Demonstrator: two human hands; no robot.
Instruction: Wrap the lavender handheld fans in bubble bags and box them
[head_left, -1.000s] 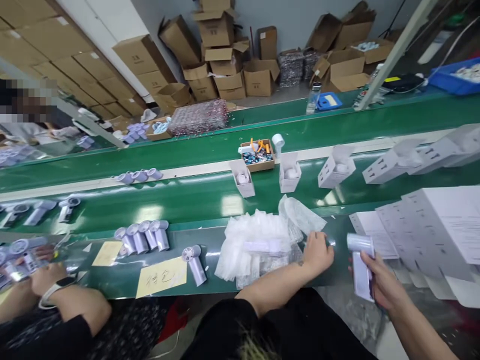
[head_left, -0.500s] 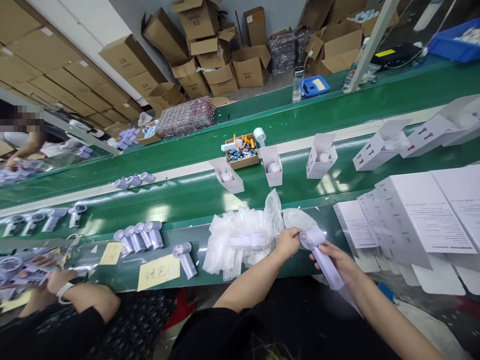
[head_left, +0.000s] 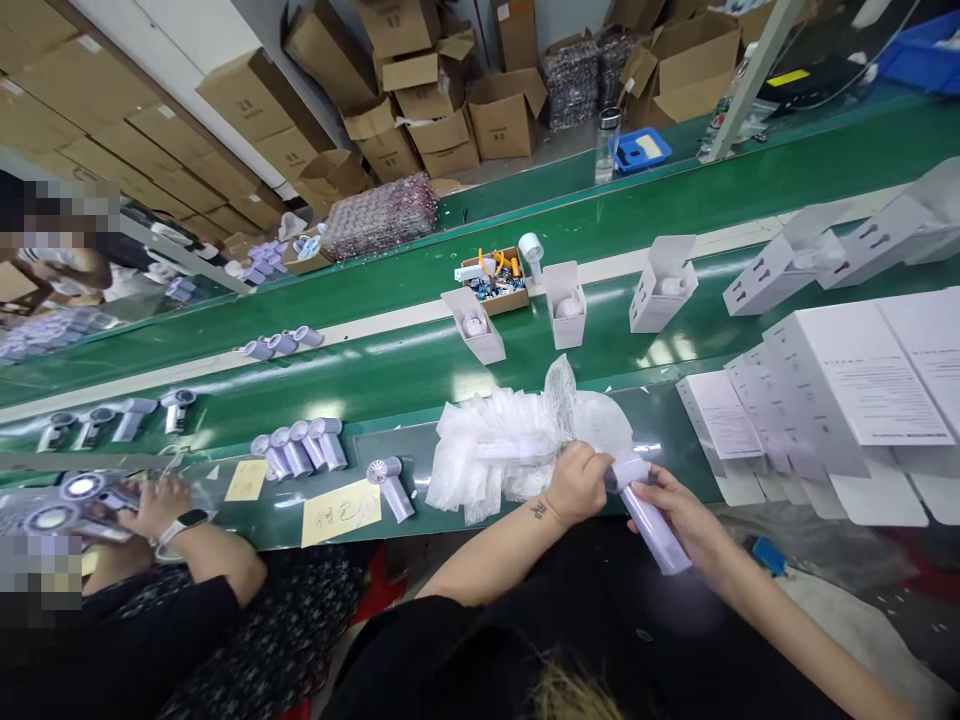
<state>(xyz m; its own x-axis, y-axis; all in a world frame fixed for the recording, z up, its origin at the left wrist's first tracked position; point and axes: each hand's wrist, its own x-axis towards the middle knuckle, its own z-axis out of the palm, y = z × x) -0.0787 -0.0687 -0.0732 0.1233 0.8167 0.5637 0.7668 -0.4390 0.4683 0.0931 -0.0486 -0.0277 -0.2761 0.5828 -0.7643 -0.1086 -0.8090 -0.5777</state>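
A lavender handheld fan (head_left: 654, 525) is held over the near edge of the bench, tilted, with its round head up and its handle slanting down to the right. My right hand (head_left: 679, 510) is closed around the fan near its neck. My left hand (head_left: 581, 483) is closed at the left side of the fan's head, its fingertips partly hidden. Just beyond my left hand lies a pile of translucent bubble bags (head_left: 480, 450), with another pale lavender thing showing through the plastic. Another lavender fan (head_left: 391, 488) lies left of the bags, beside a handwritten yellow note (head_left: 339, 513).
Open white boxes (head_left: 566, 305) with white contents stand along the green conveyor (head_left: 390, 370). Folded white cartons (head_left: 847, 400) are stacked at the right. Several lavender fans (head_left: 304, 447) lie farther left. A co-worker's hand (head_left: 161, 510) handles fan parts at the left edge.
My left hand has rolled over into a tighter fist at the fan's head, showing the wrist. The fan has turned slightly. The co-worker's hand has lifted, and the whole view has shifted a little.
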